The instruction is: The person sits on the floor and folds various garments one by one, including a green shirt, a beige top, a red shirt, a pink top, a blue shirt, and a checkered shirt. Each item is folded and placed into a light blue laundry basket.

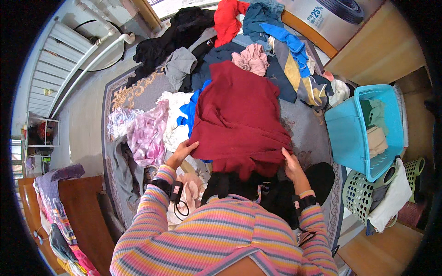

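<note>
A dark red garment [241, 110] lies spread out before me, over part of the clothes pile. My left hand [182, 151] pinches its near left edge between thumb and fingers. At the near right edge, my right hand [292, 164] grips the same cloth. Part of the garment hangs down toward my black-clad lap. A bright blue cloth [189, 110] shows from under its left side, and a pink crumpled cloth [251, 59] rests just beyond its top edge. To the left lie a white garment [176, 134] and a purple-pink patterned one [150, 132].
Black [172, 34], red [226, 20] and grey [180, 65] clothes are heaped on the patterned rug [145, 86]. At right stand a turquoise plastic basket [348, 129] with folded cloths and a perforated green basket [359, 195]. A white radiator [58, 65] is at upper left.
</note>
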Tool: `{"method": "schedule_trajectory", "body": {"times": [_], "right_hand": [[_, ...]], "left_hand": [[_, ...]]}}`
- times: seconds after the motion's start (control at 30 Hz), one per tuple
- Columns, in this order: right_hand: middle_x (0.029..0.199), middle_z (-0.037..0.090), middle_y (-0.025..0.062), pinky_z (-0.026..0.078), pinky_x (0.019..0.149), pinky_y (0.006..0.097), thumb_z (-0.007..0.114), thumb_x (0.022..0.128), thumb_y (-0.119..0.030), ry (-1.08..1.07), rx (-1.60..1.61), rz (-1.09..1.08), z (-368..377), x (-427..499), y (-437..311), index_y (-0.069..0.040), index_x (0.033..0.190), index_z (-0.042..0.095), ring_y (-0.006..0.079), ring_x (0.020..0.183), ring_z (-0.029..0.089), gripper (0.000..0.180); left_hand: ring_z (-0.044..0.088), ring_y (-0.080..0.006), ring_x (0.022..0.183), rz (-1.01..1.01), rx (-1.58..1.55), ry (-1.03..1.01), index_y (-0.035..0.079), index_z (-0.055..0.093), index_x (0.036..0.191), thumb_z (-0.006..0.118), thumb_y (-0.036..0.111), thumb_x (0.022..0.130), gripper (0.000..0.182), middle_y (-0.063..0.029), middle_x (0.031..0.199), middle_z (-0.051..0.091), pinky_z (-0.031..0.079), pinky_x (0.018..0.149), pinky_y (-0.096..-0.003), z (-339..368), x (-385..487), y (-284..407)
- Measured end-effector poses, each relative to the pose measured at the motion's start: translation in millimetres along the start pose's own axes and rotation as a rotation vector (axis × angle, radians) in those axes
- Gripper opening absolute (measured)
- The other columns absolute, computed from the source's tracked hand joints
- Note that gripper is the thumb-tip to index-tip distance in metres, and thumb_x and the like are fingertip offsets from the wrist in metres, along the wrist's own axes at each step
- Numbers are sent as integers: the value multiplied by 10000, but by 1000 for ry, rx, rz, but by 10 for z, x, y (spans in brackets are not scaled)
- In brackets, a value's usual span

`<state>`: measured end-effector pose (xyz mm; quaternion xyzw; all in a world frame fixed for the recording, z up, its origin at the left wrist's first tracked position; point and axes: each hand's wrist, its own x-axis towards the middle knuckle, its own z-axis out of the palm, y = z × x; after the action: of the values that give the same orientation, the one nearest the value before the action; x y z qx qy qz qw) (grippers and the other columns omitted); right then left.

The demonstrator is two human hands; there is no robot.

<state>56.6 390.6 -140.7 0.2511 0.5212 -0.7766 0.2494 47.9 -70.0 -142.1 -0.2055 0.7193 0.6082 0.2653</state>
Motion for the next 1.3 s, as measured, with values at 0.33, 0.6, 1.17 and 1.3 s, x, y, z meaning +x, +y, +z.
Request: {"method": "schedule_trajectory", "body": {"times": [0.33, 0.6, 1.17, 1.3], "right_hand": [[1271, 554, 107, 437, 981, 399, 683, 838, -202, -11, 91, -95, 269, -594, -459, -21, 1335, 439, 260, 1128, 556, 582], [1290, 525, 123, 416, 991, 387, 721, 798, -183, -4, -95, -255, 403, -727, -927, 1, 1346, 411, 242, 1141, 535, 656], [1085, 657, 105, 522, 883, 393, 622, 893, -115, -226, 166, -917, 1412, -625, -3621, -30, 1126, 595, 235, 990, 641, 249], [1192, 603, 123, 482, 948, 401, 604, 901, -102, -193, 119, -1044, 1343, -1074, -3481, -15, 1231, 532, 243, 1087, 595, 348]], "left_hand": [[639, -188, 923, 213, 151, 123, -28, 363, 1358, 618, 214, 913, 567, -162, 1026, 664, 530, 777, -328, -175, -240, 129], [659, -357, 799, 332, 1179, 257, 154, 681, 1004, 573, 366, 886, 266, -162, 861, 682, 522, 700, -459, -161, -539, 711], [632, -207, 991, 783, -383, 196, 19, 577, 1148, 455, 274, 990, 324, -119, 1101, 649, 528, 848, -363, -731, -619, 3953], [609, -199, 1059, 919, -410, 149, -12, 496, 1275, 492, 181, 981, 352, -125, 1218, 591, 505, 906, -310, -762, -1163, 3895]]}}
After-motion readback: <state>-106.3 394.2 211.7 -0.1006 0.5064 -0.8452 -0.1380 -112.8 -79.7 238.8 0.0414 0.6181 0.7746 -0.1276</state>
